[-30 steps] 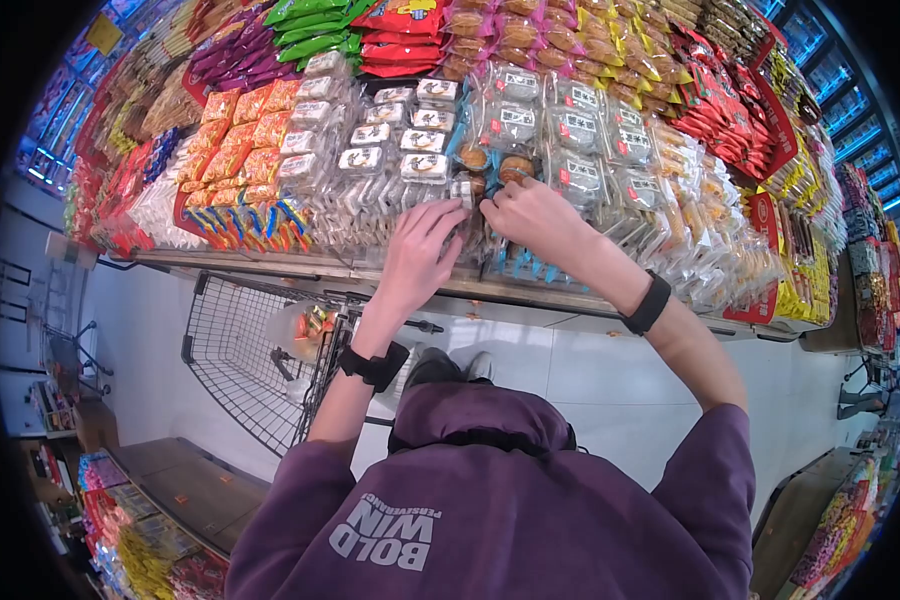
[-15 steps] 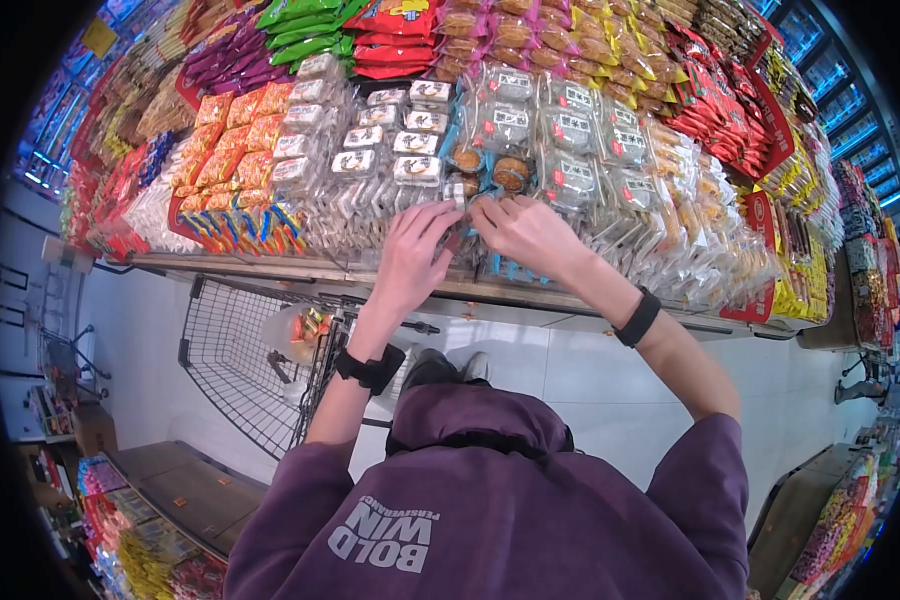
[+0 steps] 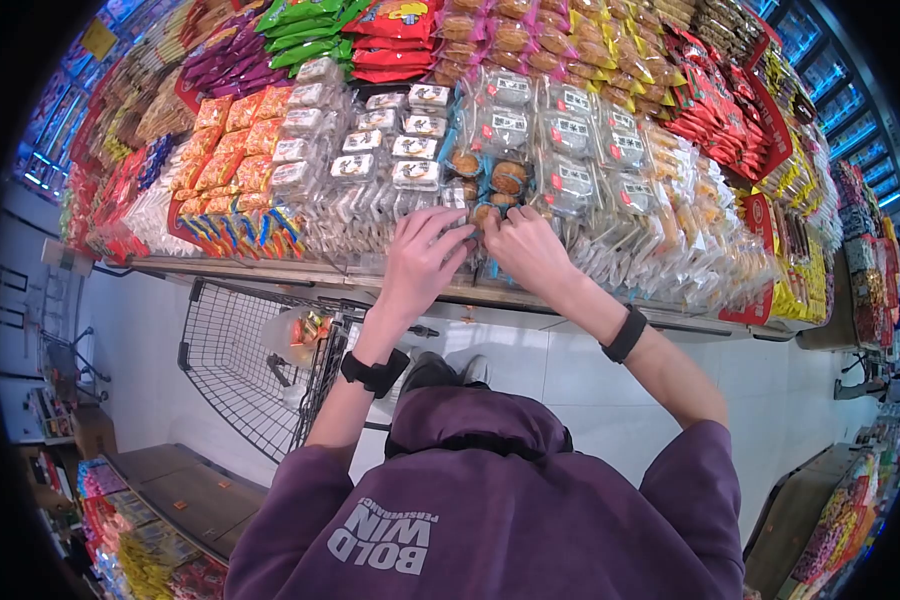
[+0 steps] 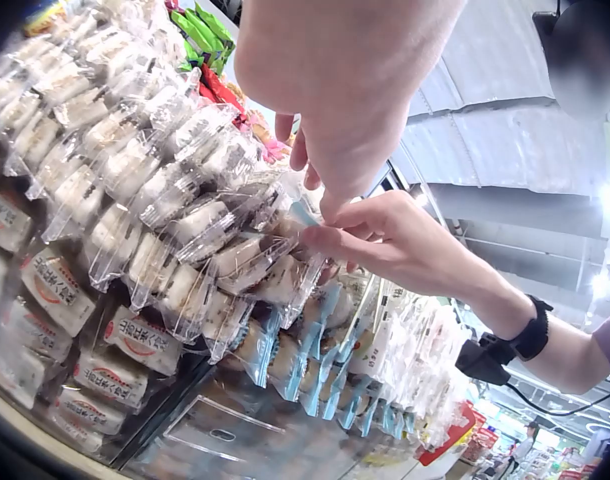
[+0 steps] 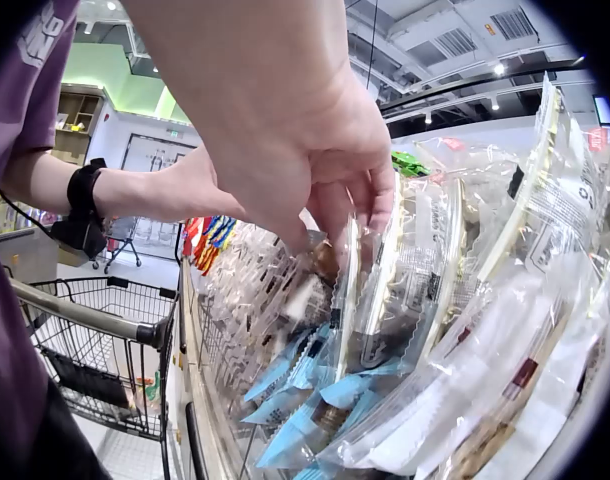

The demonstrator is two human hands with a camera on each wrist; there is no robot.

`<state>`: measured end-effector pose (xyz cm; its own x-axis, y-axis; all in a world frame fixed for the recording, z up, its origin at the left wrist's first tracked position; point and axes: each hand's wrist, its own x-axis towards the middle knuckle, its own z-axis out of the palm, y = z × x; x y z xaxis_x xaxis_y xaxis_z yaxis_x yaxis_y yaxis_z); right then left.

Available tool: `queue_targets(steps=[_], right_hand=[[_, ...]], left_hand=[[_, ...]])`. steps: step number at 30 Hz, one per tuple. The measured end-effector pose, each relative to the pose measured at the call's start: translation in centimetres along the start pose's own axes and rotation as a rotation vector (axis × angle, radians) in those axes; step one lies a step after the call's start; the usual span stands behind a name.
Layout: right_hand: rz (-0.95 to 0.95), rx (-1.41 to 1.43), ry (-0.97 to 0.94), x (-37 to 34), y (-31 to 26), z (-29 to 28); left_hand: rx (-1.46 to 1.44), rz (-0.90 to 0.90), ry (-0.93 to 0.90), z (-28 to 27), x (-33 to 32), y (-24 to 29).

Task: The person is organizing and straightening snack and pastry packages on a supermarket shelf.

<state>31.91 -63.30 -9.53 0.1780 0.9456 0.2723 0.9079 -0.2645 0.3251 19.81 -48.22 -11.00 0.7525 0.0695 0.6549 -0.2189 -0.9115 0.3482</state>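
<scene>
My right hand (image 3: 530, 252) pinches at the near end of a row of clear, blue-edged packets with round brown pastries (image 3: 508, 178). In the left wrist view its thumb and index finger meet beside a light blue wrapper edge (image 4: 303, 212). The left hand (image 3: 422, 258) lies just left of it, fingers loosely bent and pointing towards the same row, over small white-labelled packets (image 3: 415, 174). In the right wrist view, the right hand (image 5: 320, 150) reaches down among upright clear wrappers (image 5: 385, 275), hiding its fingertips' contact; blue wrapper ends (image 5: 290, 435) stick out below.
Larger clear packets with grey trays (image 3: 570, 180) stand right of the row, orange snack bags (image 3: 215, 170) to the left. The display's wooden front edge (image 3: 320, 275) runs below my wrists. A black wire shopping cart (image 3: 235, 350) stands at left front.
My right hand has moved towards the display's front edge, uncovering more round pastries. The left hand has stayed nearly in place, shifting slightly nearer the front edge.
</scene>
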Motion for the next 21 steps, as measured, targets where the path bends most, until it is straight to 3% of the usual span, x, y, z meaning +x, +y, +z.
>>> queue_targets(steps=[7,13,18,21], right_hand=[[0.083,-0.007,-0.049,0.8,-0.5,-0.6],[0.087,0.101,0.109,0.2,-2.1,-1.3],[0.134,0.219,-0.072,-0.1,-2.3,-0.8],[0.175,0.316,0.17,-0.9,-2.4,-0.8]], left_hand=[[0.144,0.12,0.043,1.4,1.0,-0.4],[0.128,0.093,-0.02,1.9,0.6,-0.7],[0.125,0.106,-0.016,2.3,0.3,-0.9],[0.118,0.115,-0.002,2.0,0.1,-0.8]])
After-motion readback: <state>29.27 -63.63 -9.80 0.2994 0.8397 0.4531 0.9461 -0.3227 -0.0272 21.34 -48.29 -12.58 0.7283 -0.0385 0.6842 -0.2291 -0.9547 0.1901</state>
